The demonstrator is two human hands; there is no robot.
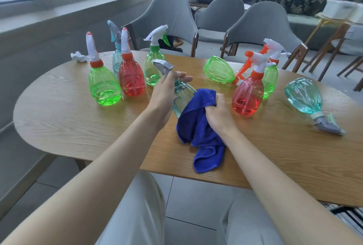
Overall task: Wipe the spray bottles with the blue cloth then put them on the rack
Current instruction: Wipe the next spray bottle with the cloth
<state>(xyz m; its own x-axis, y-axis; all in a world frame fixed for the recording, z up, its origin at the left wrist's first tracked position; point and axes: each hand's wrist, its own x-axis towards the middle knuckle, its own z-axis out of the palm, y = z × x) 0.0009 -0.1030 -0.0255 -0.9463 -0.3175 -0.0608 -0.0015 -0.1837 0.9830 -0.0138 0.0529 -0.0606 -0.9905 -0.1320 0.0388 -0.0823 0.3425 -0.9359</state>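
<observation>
The teal spray bottle (183, 97) is being held above the tabletop (78, 126), in front of the person, by the left hand (167, 89), whose fingers are being curled round the neck just under the grey trigger head. The bottle's long axis is being held close to upright, with the head leaning up and to the left and the base hanging low toward the person. The blue cloth (198, 126) is being gripped in a bunch by the right hand (218, 111) and pressed against the right flank of the bottle's body, with its loose end trailing toward the tabletop's near edge. The surface to be wiped is thus lying directly left of the right hand, touching the cloth. The wiping step is judged to be under way, and a stroke along or round that body is being called for. A red spray bottle (247, 97) is standing just right of the right hand, and a second teal bottle (304, 97) is lying on its side well to the right. No rack is being plainly shown.
</observation>
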